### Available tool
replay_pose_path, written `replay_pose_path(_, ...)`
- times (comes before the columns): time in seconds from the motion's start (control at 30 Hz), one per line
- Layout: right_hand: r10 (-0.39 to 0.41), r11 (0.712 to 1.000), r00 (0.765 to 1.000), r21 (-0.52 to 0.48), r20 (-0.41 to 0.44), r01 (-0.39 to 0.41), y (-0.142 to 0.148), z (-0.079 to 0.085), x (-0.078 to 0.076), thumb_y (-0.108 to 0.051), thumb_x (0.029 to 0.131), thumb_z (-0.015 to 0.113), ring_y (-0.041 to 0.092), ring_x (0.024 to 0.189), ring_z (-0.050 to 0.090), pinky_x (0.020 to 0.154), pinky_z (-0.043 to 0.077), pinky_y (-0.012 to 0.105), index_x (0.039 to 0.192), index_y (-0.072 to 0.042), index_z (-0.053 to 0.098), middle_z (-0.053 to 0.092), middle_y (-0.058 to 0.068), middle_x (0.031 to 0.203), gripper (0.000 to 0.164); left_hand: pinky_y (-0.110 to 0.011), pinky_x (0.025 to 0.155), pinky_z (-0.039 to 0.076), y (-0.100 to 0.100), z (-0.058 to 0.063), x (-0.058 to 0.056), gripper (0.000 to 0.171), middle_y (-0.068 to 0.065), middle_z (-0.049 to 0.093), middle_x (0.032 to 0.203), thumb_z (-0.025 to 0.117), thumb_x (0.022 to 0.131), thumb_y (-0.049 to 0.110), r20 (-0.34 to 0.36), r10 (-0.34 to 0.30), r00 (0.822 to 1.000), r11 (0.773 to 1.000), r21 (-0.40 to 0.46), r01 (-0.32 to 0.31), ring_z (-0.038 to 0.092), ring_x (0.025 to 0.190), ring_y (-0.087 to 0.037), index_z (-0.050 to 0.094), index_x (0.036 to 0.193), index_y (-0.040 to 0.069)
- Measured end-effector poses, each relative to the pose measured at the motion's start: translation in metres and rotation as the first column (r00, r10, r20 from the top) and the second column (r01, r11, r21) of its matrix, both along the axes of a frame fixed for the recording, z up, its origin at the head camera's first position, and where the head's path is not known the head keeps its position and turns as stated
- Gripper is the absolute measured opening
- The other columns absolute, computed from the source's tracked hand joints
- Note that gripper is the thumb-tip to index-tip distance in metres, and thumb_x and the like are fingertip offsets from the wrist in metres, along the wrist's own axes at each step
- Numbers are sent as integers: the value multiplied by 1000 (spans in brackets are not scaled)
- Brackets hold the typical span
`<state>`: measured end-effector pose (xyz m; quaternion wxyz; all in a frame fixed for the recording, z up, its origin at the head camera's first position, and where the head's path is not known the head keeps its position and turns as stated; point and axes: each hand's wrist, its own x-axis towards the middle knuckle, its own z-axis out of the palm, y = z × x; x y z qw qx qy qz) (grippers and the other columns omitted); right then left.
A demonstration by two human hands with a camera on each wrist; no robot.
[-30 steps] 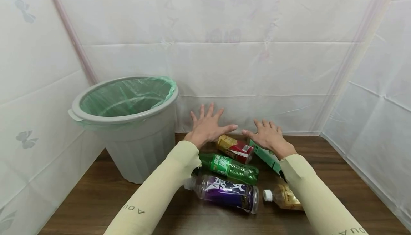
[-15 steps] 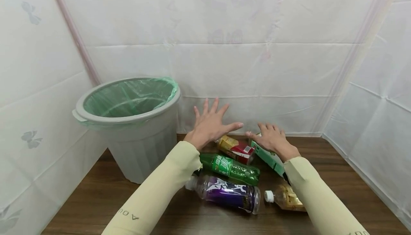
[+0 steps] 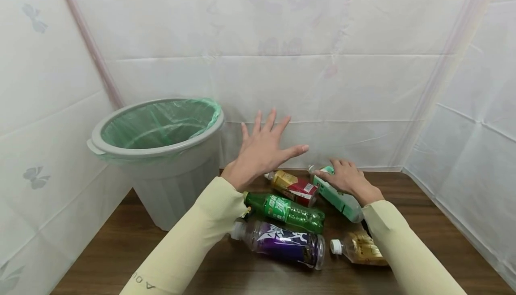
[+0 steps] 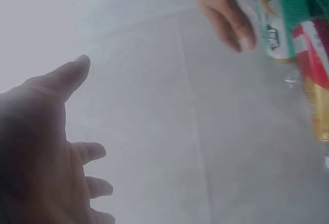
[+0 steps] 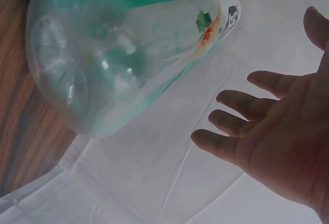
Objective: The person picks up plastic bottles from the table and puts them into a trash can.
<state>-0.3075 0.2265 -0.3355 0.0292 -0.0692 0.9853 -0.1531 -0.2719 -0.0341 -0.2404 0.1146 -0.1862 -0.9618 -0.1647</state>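
With fingers spread, my left hand (image 3: 260, 151) is raised in front of the back sheet, holding nothing. My right hand (image 3: 348, 179) hovers over a clear bottle with a green label (image 3: 336, 197), its fingers extended and apart from the bottle in the right wrist view. Left of that bottle lies one with a red and yellow label (image 3: 294, 187). A green soda bottle (image 3: 284, 210) lies in front of it, then a clear bottle with a purple label (image 3: 282, 243). Under my right forearm, a white-capped bottle with a gold label (image 3: 360, 248) is partly covered by the sleeve.
A grey bin (image 3: 173, 183) lined with a green plastic bag (image 3: 169, 122) stands at the left. White sheets (image 3: 363, 88) form walls at the back and both sides of the dark wooden tabletop (image 3: 121, 250). A small black and yellow item (image 3: 247, 213) shows beside the left sleeve.
My left hand has risen and moved slightly away from the bottles. My right hand has shifted right and down, uncovering more of the green-labelled bottle. The bottles stay where they were.
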Motion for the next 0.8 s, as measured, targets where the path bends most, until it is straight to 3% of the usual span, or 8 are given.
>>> replay_pose_path(0.27,-5,1000,1000,-12,-23,5,15,-2,7,-50,106,57,65,143,31,111,33,77,157,16,29,31,46,156,88,-70,124,-3,-12,21,20,89,-5,5,178,58,99,69,-84,-9,996,997,72,15,-6,162,-35,25,171,29)
replay_pose_path(0.43,-1,998,1000,-60,-2,1,23,-4,10,-43,106,60,64,144,28,112,32,76,158,17,26,30,46,156,86,-66,126,4,-30,33,34,82,-11,18,176,64,100,57,-165,4,986,988,153,22,5,162,-35,34,168,21)
replay_pose_path(0.63,19,998,1000,-66,6,-19,33,-7,11,-36,106,61,64,143,31,113,34,73,156,21,26,30,48,155,83,-51,128,19,-59,44,50,69,-17,41,165,71,100,39,-317,16,948,942,324,93,29,157,-34,50,157,7)
replay_pose_path(0.8,37,997,999,-71,10,-36,40,-8,12,-35,105,61,64,142,31,113,34,73,153,23,29,30,49,154,82,-51,123,33,-81,51,59,59,-14,53,157,71,100,32,-387,67,920,899,422,113,42,150,-32,57,151,4)
